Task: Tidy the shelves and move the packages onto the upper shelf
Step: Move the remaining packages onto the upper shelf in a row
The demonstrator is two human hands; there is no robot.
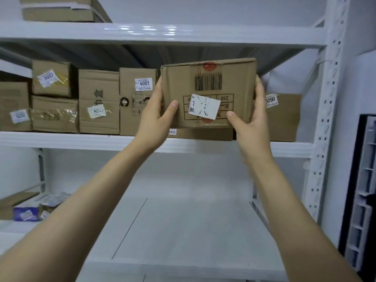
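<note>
2 bare forearms reach up over the lower shelf (pixel 183 231), where small blue packets (pixel 26 212) lie at far left. The left hand (pixel 154 117) and right hand (pixel 251 123) clamp a cardboard box (pixel 207 82) by its opposite ends, thumbs on the front face, fingers wrapped round the sides. The box, bearing a barcode and a torn white label, is held level at the mouth of the middle shelf (pixel 81 140), above a flat box (pixel 203 134); whether the 2 touch cannot be told. Further back on that shelf stand the 4001 box (pixel 132 110) and the 3007 box (pixel 53 78) to the left, and the 3090 box (pixel 284 119) to the right. 1 more carton (pixel 59 11) rests on the top shelf (pixel 223 35).
</note>
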